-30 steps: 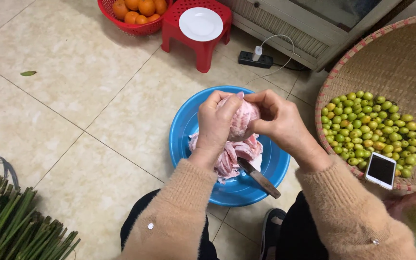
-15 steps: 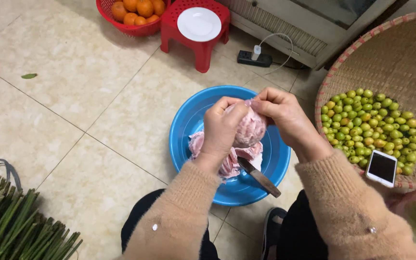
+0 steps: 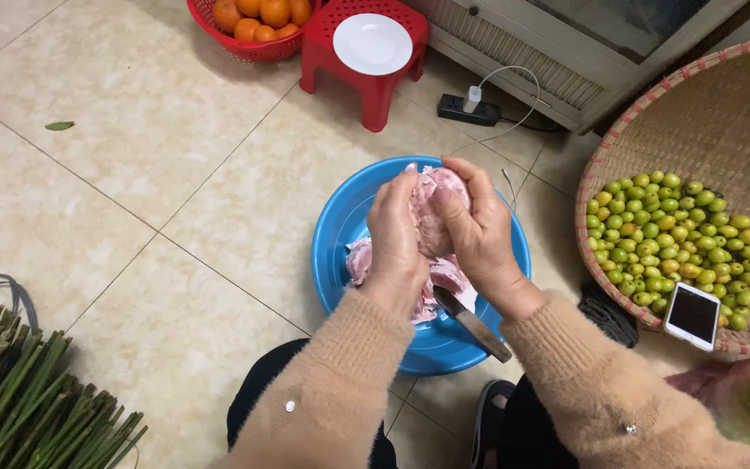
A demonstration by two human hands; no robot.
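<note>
Over a blue plastic basin (image 3: 340,234) on the tiled floor, my left hand (image 3: 397,239) and my right hand (image 3: 479,234) together grip one piece of raw pink meat (image 3: 434,204), fingers wrapped around it from both sides. More raw meat pieces (image 3: 362,260) lie in the basin under my hands. A knife (image 3: 472,323) rests in the basin with its handle sticking out over the near rim.
A woven tray (image 3: 713,130) with several small green fruits (image 3: 679,234) and a smartphone (image 3: 694,314) stands at the right. A red stool (image 3: 366,74) with a white plate (image 3: 372,42), a red basket of oranges (image 3: 253,17), a power strip (image 3: 470,110), and green stalks (image 3: 19,408) surround me.
Both hands have closed tighter around the meat piece and turned it; the hands have come closer together over the basin. The knife stays in place.
</note>
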